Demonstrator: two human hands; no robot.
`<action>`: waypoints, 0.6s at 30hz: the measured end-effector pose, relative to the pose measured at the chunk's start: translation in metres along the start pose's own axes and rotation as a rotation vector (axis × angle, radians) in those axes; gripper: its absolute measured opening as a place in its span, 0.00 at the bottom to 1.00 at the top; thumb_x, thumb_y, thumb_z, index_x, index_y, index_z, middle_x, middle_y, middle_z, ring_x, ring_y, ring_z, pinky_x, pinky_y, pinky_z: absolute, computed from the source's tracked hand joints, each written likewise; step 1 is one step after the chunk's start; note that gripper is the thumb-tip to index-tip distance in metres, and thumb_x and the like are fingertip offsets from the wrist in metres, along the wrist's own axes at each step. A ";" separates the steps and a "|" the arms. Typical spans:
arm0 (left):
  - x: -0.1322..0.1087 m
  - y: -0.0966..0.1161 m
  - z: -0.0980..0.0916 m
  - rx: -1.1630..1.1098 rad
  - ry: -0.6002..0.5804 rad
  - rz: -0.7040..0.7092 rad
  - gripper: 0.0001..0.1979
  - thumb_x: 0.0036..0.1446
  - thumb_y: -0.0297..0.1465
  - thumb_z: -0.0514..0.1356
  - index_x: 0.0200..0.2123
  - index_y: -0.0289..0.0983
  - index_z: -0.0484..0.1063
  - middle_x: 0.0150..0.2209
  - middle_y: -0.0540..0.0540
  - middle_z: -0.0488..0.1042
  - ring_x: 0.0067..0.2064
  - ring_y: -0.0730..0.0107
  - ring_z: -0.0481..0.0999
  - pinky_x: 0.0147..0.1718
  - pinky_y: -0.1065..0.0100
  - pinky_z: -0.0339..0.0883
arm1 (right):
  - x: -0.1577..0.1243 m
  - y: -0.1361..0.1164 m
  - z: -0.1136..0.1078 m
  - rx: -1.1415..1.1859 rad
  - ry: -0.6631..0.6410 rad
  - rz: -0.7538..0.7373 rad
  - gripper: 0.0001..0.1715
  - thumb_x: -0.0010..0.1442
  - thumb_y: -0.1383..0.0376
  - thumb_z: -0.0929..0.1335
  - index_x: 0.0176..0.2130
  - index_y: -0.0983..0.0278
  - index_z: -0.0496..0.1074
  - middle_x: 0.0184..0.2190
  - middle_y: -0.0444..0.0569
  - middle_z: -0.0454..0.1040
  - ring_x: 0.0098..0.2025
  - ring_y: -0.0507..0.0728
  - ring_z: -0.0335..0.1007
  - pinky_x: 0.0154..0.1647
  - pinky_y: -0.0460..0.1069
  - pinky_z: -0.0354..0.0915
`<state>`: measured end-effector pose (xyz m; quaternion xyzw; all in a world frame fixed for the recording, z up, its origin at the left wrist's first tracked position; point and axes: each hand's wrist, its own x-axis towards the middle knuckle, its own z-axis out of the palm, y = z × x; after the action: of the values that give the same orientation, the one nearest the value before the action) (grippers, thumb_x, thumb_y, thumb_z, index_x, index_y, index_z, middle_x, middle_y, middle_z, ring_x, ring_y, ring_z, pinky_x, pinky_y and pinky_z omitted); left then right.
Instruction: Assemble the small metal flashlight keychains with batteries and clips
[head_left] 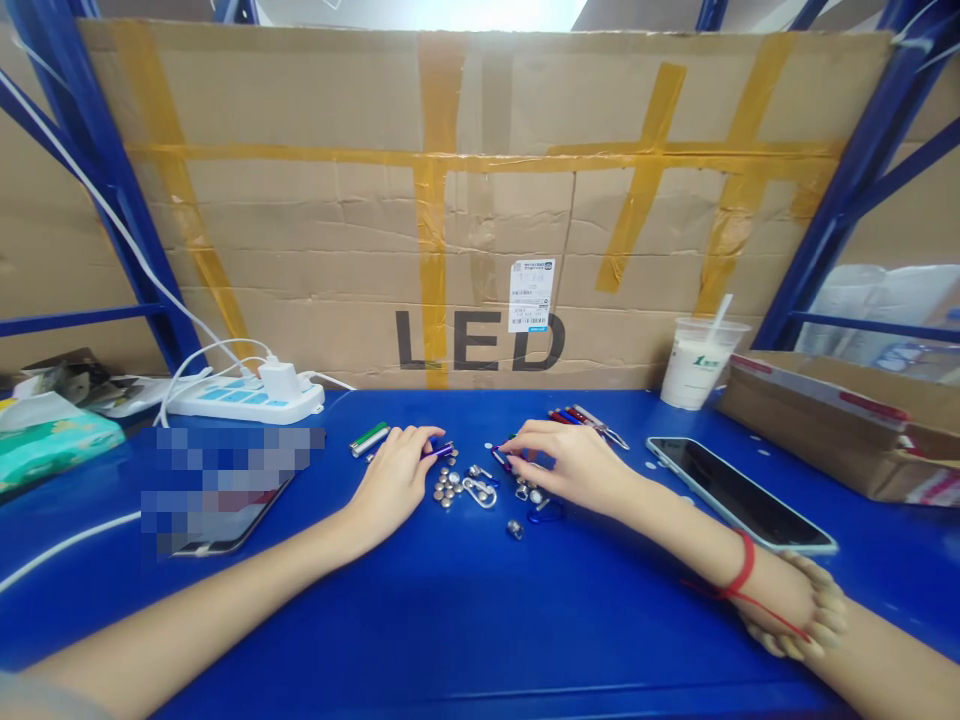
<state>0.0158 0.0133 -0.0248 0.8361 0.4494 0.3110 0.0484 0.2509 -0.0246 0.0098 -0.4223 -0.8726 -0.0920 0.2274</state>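
My left hand [394, 470] is closed, pinching a small purple-blue metal tube [441, 451] between thumb and fingers. Facing it, my right hand [574, 460] pinches another small purple piece [500, 458], partly hidden by the fingertips. The two pieces are apart. Between and below the hands lie several button cells [448, 487], a silver carabiner [480, 492], a blue carabiner [546, 514] and a small silver metal part [514, 529]. Green and silver tubes [369, 440] rest beyond my left hand. Several red and dark tubes [576, 414] lie behind my right hand.
On the blue table [450, 630], a phone [739, 495] and an open cardboard box [840, 430] lie right, near a drink cup [697, 365]. At left are a power strip [247, 398], a partly blurred dark device [240, 510] and a tissue pack [56, 440]. A big carton [330, 260] stands behind.
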 end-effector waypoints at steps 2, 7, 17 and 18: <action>0.000 0.003 -0.001 -0.050 0.052 0.001 0.15 0.60 0.26 0.49 0.50 0.35 0.65 0.37 0.44 0.69 0.40 0.60 0.65 0.45 0.57 0.60 | 0.000 -0.005 -0.001 0.075 -0.044 -0.062 0.15 0.62 0.61 0.62 0.44 0.63 0.74 0.38 0.49 0.75 0.39 0.54 0.71 0.41 0.47 0.65; -0.003 0.015 -0.004 -0.234 0.143 0.024 0.19 0.61 0.28 0.47 0.55 0.39 0.62 0.38 0.46 0.68 0.42 0.64 0.66 0.49 0.59 0.59 | -0.001 -0.015 -0.002 0.152 -0.161 -0.139 0.22 0.60 0.54 0.63 0.50 0.61 0.70 0.45 0.51 0.72 0.48 0.57 0.67 0.49 0.52 0.61; -0.009 0.034 -0.002 -0.629 0.105 -0.166 0.15 0.58 0.27 0.52 0.45 0.38 0.73 0.45 0.44 0.72 0.50 0.64 0.69 0.51 0.63 0.60 | -0.003 -0.026 -0.004 0.226 -0.239 -0.142 0.22 0.62 0.52 0.61 0.52 0.56 0.69 0.52 0.51 0.66 0.53 0.59 0.61 0.55 0.56 0.56; -0.008 0.034 -0.001 -0.653 0.110 -0.198 0.14 0.57 0.26 0.52 0.44 0.37 0.73 0.45 0.44 0.72 0.50 0.64 0.69 0.51 0.63 0.60 | -0.003 -0.028 -0.005 0.229 -0.244 -0.151 0.22 0.62 0.53 0.61 0.52 0.56 0.69 0.53 0.51 0.66 0.54 0.59 0.60 0.55 0.57 0.55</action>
<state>0.0363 -0.0131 -0.0153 0.7106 0.4069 0.4771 0.3192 0.2322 -0.0463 0.0131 -0.3351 -0.9277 0.0434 0.1589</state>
